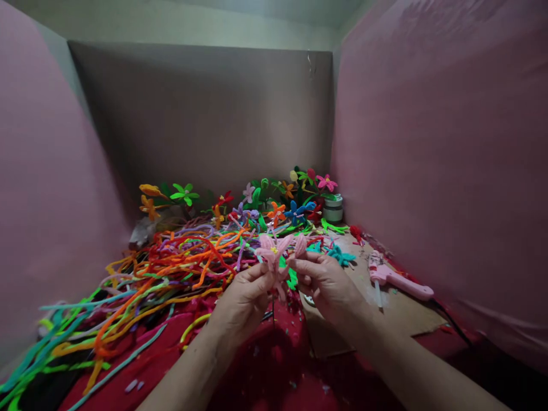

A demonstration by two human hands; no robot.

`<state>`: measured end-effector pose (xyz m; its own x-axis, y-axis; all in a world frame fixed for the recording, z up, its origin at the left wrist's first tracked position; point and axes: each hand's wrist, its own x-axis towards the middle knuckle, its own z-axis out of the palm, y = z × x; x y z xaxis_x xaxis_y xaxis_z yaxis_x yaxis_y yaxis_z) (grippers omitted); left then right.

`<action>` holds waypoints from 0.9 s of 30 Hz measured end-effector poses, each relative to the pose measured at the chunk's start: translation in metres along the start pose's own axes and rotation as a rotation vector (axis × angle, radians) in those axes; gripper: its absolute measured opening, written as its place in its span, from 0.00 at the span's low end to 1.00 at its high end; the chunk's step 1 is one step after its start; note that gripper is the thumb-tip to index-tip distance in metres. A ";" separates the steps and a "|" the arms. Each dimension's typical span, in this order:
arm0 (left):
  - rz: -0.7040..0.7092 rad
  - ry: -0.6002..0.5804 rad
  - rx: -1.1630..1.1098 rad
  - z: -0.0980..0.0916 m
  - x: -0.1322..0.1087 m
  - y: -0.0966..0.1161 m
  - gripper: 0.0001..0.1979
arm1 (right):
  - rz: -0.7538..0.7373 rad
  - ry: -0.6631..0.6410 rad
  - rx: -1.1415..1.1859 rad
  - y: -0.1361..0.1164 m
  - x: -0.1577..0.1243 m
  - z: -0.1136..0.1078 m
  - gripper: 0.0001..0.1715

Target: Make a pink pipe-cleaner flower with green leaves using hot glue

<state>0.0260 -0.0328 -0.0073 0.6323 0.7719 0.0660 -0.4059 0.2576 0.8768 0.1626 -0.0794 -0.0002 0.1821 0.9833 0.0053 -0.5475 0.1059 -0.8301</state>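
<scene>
- From my remote seat I see both hands raised over the middle of the red cloth, a pale pink flower with a yellow centre held between them.
- My left hand pinches the flower low on its left side, thumb against fingers.
- My right hand has its thumb and fingertips drawn together at the flower's right side, by a rounded pink loop – whether that loop is joined on, I can't tell.
- To my left sprawls a tangled heap of fuzzy stems, orange, red, green and more, crowding right up near the left hand.
- Beyond the hands stands a row of made flowers, among them a blue flower and an orange flower, with a lidded jar at the row's right end.
- A teal flower lies just past the right hand.
- On my right, a pink glue gun rests on the cardboard, its dark cord trailing off rightward.
- Pink walls flank both sides and a grey panel closes the back – a boxed-in spot.
</scene>
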 end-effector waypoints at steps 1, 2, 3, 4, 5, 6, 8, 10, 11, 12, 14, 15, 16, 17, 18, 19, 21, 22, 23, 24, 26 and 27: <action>0.002 -0.011 0.015 0.000 0.000 0.000 0.10 | 0.005 -0.001 0.019 0.001 0.000 0.001 0.11; 0.008 -0.012 0.025 0.000 0.000 0.000 0.10 | 0.016 -0.009 0.040 0.003 0.001 0.001 0.10; 0.013 -0.006 0.030 0.000 0.000 0.001 0.10 | 0.030 -0.022 0.061 0.004 0.001 0.001 0.09; 0.016 0.002 0.031 0.000 0.000 0.001 0.10 | 0.041 -0.038 0.082 0.005 0.001 0.001 0.07; 0.015 0.011 0.029 0.000 0.000 0.001 0.10 | 0.050 -0.049 0.103 0.006 0.001 0.001 0.07; 0.011 0.017 0.029 0.000 0.000 0.002 0.10 | 0.057 -0.052 0.124 0.007 0.000 0.000 0.07; -0.006 0.014 0.034 0.000 0.000 0.001 0.10 | 0.065 -0.045 0.155 0.008 -0.001 0.000 0.08; -0.018 -0.011 0.049 -0.001 0.000 0.001 0.09 | 0.073 -0.042 0.166 0.007 -0.002 -0.001 0.07; -0.022 -0.026 0.057 -0.002 0.000 0.001 0.09 | 0.069 -0.042 0.173 0.007 -0.002 -0.002 0.06; -0.025 -0.038 0.064 -0.002 0.000 0.000 0.09 | 0.060 -0.038 0.182 0.006 -0.002 -0.003 0.06; -0.018 -0.052 0.072 -0.002 0.000 0.000 0.08 | 0.060 -0.015 0.225 0.005 -0.001 -0.004 0.07; -0.010 -0.059 0.078 -0.002 0.000 0.001 0.08 | 0.080 -0.004 0.261 0.005 0.000 -0.005 0.07; -0.004 -0.065 0.085 -0.002 0.000 0.001 0.08 | 0.117 0.002 0.304 0.005 0.001 -0.007 0.07; -0.002 -0.069 0.094 -0.001 0.000 0.001 0.09 | 0.163 0.002 0.352 0.005 0.001 -0.008 0.06; -0.001 -0.068 0.100 -0.001 0.000 0.001 0.09 | 0.210 -0.006 0.404 0.005 0.002 -0.009 0.06; -0.003 -0.065 0.104 -0.001 0.001 0.001 0.09 | 0.258 -0.020 0.449 0.005 0.003 -0.010 0.06; -0.011 -0.049 0.105 -0.002 0.001 0.000 0.09 | 0.329 -0.043 0.511 0.006 0.004 -0.011 0.08; -0.011 -0.042 0.101 -0.003 0.002 -0.001 0.10 | 0.345 -0.051 0.525 0.005 0.004 -0.011 0.08; -0.011 -0.038 0.097 -0.004 0.002 -0.002 0.10 | 0.349 -0.057 0.524 0.005 0.003 -0.011 0.07; -0.010 -0.037 0.092 -0.005 0.003 -0.003 0.10 | 0.337 -0.055 0.507 0.004 0.001 -0.011 0.07; -0.008 -0.043 0.074 -0.007 0.003 -0.003 0.09 | 0.284 -0.038 0.393 0.000 -0.005 -0.013 0.08; -0.006 -0.052 0.060 -0.008 0.003 -0.003 0.09 | 0.238 -0.020 0.286 -0.003 -0.009 -0.017 0.10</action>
<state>0.0241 -0.0265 -0.0139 0.6683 0.7391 0.0840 -0.3629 0.2254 0.9041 0.1763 -0.0908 -0.0075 0.0076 0.9877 -0.1561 -0.7791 -0.0920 -0.6201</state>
